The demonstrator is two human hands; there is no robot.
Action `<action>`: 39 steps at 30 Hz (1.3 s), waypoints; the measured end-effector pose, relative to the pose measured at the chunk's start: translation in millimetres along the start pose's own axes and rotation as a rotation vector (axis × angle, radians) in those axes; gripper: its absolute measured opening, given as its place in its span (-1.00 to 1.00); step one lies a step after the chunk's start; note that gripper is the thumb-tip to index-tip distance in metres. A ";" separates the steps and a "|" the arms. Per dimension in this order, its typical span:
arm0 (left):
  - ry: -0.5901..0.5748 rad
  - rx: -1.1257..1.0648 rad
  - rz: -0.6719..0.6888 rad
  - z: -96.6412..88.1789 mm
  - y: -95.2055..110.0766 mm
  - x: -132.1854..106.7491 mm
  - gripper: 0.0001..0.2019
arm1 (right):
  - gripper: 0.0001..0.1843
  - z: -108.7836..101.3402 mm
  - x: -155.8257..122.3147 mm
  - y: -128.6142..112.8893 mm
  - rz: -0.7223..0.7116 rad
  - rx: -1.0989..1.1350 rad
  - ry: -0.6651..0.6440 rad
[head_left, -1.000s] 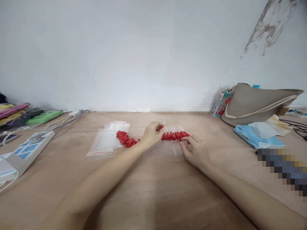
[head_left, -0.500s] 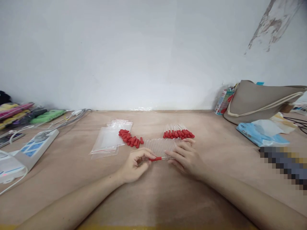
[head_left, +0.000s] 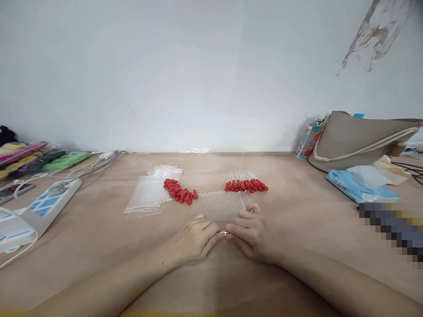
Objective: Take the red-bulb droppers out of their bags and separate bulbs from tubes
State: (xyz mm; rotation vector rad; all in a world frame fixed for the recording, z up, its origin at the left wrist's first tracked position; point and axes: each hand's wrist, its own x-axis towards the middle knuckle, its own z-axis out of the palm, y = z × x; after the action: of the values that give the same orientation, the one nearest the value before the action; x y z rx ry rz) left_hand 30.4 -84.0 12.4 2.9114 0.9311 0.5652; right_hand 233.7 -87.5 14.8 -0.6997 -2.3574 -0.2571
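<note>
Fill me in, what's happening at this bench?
A person's left hand and right hand meet fingertip to fingertip, pinching one clear glass tube between them. Just beyond lie a row of bare tubes, loose red rubber caps, red-capped tubes and zip bags.

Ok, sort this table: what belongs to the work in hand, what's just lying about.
In use: left hand, right hand, tube pinched between them, clear tubes, red caps, capped tubes, zip bags.
Lying about: power strip, handbag, blue pack, bottle.
</note>
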 end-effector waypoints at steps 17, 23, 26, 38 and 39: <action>-0.024 -0.115 -0.025 -12.0 9.8 -11.0 -0.75 | -0.87 -13.3 -9.2 16.0 -0.435 -0.373 0.258; 0.133 -0.115 -0.269 -42.3 -15.8 -5.1 -0.69 | -0.87 -11.3 -10.9 39.9 0.023 -0.292 0.344; 0.232 -0.145 -0.475 -68.1 -49.8 1.6 -0.66 | -0.82 -6.3 -9.4 51.2 0.339 -0.231 0.315; 0.201 -0.069 -0.758 -77.4 -134.3 10.7 -0.71 | -0.76 5.2 -13.0 57.4 0.453 -0.296 0.148; 0.197 -0.104 -0.753 -75.5 -135.0 10.9 -0.71 | -0.76 5.4 -12.8 57.4 0.453 -0.301 0.148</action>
State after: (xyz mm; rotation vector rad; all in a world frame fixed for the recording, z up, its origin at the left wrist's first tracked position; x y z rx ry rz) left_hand -62.8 27.0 67.6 2.1782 1.8101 0.7884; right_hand 270.3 -42.9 2.5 -1.2855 -1.9739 -0.4480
